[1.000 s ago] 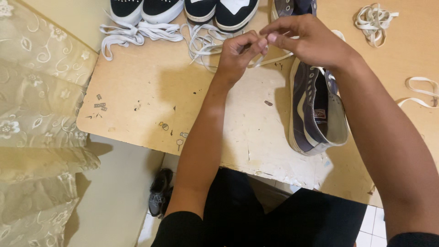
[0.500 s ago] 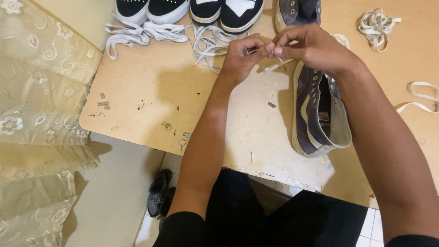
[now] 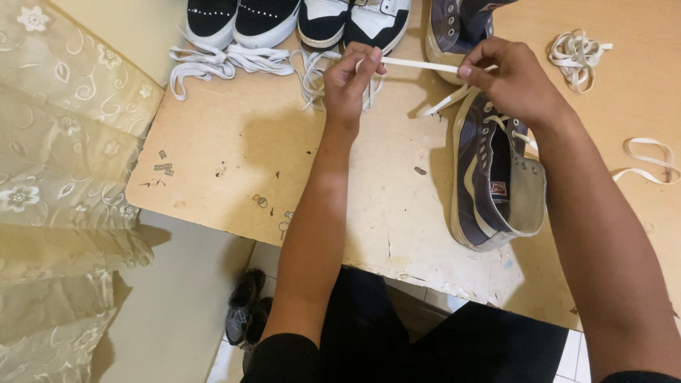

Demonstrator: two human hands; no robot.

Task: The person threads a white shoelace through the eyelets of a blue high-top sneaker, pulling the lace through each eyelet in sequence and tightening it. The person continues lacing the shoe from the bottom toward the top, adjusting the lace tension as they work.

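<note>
A white flat shoelace (image 3: 424, 66) is stretched taut between my two hands above the table. My left hand (image 3: 351, 81) pinches one end, and my right hand (image 3: 514, 81) pinches the lace further along, just over the toe end of a navy high-top sneaker (image 3: 493, 181). The sneaker lies on the worn wooden table (image 3: 234, 163) with its opening facing me. The lace's loose tail hangs down from my right hand towards the sneaker's eyelets.
Two pairs of black-and-white sneakers (image 3: 241, 15) (image 3: 355, 21) and a second navy sneaker (image 3: 457, 25) line the far edge. Loose white laces (image 3: 227, 60) lie before them; a bundled lace (image 3: 576, 57) and a looped lace (image 3: 649, 159) lie right. Patterned curtain (image 3: 64, 184) hangs left.
My hands, close together a second ago, have drawn apart sideways. The lace now runs straight between them. The view has shifted slightly, so everything sits lower in frame.
</note>
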